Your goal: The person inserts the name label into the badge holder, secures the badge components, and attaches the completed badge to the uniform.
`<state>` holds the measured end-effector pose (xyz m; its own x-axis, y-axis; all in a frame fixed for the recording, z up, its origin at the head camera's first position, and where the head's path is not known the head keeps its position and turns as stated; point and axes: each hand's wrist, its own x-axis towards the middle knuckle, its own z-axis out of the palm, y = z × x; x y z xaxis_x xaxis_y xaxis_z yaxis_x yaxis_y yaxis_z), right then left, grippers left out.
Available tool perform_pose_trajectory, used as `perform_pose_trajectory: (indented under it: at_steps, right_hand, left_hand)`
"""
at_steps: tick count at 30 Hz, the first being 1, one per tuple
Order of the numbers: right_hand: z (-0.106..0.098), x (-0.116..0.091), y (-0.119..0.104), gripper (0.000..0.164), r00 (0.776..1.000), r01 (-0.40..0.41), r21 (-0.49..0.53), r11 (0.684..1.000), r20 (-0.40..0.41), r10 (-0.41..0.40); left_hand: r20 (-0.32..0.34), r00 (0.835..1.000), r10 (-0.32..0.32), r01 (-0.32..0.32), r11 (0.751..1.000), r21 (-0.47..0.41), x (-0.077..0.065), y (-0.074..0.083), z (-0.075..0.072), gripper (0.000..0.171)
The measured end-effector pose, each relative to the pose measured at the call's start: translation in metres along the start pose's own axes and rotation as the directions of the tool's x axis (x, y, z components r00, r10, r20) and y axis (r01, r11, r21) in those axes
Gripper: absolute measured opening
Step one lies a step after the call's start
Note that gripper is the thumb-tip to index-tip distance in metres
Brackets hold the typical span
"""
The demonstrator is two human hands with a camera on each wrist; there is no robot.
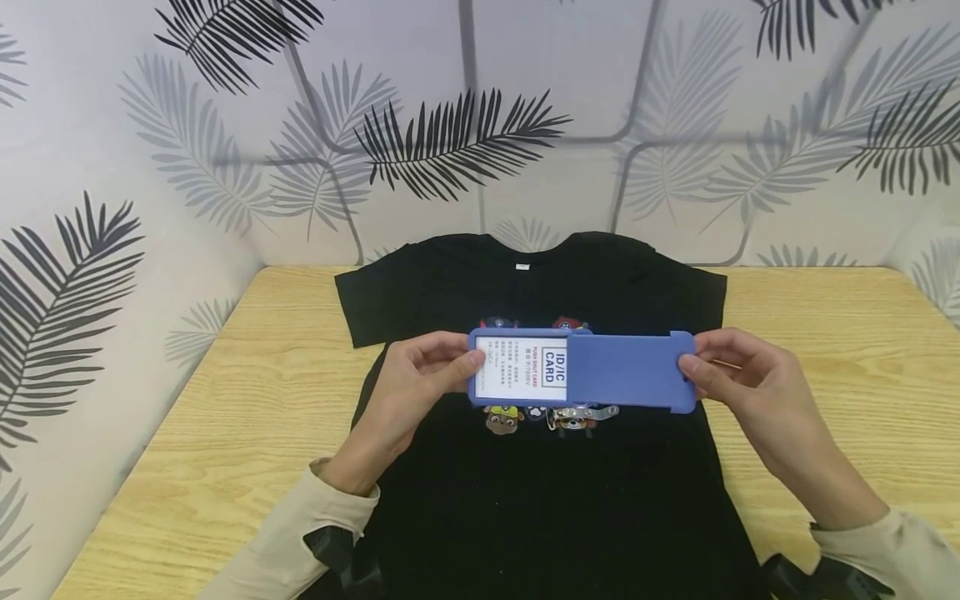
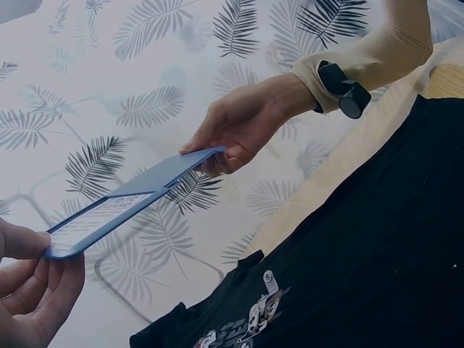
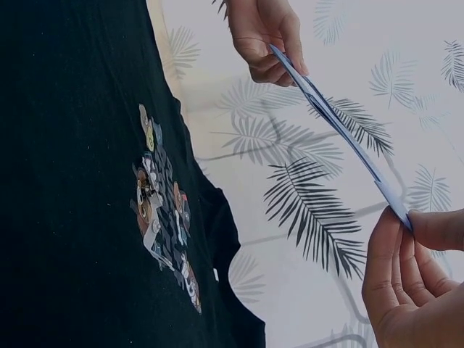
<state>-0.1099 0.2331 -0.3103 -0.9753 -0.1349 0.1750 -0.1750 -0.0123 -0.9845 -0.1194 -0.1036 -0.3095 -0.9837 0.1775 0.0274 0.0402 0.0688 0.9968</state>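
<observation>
The left hand [image 1: 416, 387] pinches one end of a blue card holder [image 1: 626, 371], its thumb on the upper face and its fingers bent beneath the edge. The right hand [image 1: 761, 396] grips the opposite end in the same manner, thumb above and fingers below, so the holder is stretched level between the two. Both wrist views show it in the air, apart from the black T-shirt [image 1: 558, 500] below. The holder is in two sections: on the left hand's side a framed window shows a white card [image 1: 513, 368] printed with "ID/IC CARD" and smaller lines, the lettering turned sideways; on the right hand's side a plain blue panel extends outward and ends in a wider lip. Just below the holder, in the head view, a clear strap with a metal clip [image 1: 592, 413] lies over the shirt's cartoon print [image 1: 502, 421], part of which is hidden behind the holder. The shirt is spread flat, neckline away from the person, with a small white label [image 1: 522, 267] inside the collar. Beige sleeves [image 1: 288, 529] cover the forearms, and a black device [image 1: 341, 550] is strapped at each wrist. Under the shirt is a pale wood-grain table [image 1: 240, 400]; beyond it hangs a light backdrop [image 1: 555, 50] patterned with black and grey leaves.
</observation>
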Motion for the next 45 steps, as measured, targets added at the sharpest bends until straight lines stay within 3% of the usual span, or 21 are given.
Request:
perform_pose_trajectory:
  at_steps: [34, 45]
  right_hand:
    - [0.004, -0.002, 0.002, 0.019, 1.0, 0.003, 0.041, 0.999, 0.002, -0.003]
    - [0.008, -0.004, 0.002, 0.019, 0.999, 0.021, 0.029, 0.999, -0.036, -0.02]
  left_hand:
    - [0.017, 1.0, 0.015, -0.015, 1.0, -0.006, -0.002, -0.001, 0.0, 0.03]
    - [0.013, 1.0, 0.02, -0.02, 1.0, -0.006, -0.002, -0.001, 0.001, 0.03]
